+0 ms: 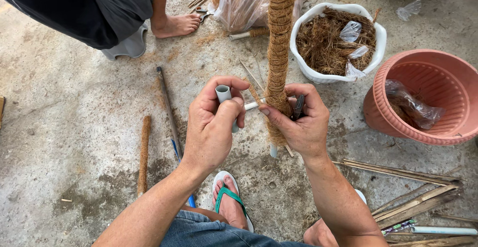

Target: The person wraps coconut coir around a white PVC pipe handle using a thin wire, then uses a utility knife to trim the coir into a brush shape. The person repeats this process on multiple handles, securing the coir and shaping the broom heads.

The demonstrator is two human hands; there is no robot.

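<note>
Left hand [211,127]: fingers curled tight round a short grey pipe piece [223,96], its open end up, just left of the pole

Right hand [298,122]: thumb and fingers clamped on the coir-wrapped pole [278,53], which stands upright at frame centre and runs out past the top edge; a dark tool [298,106], possibly a clip or small cutter, is pinched in the same grip

White tub [378,43]: holds loose coir fibre, just right of the pole

Terracotta pot [438,68]: beside the tub, cut by the right edge

Slim coir stick [144,152] and long rod [169,112]: lying left on the concrete floor [64,127], open room beyond them

Bamboo slats [413,202]: lower right

Another person's bare foot [174,25]: top left, well apart
</note>
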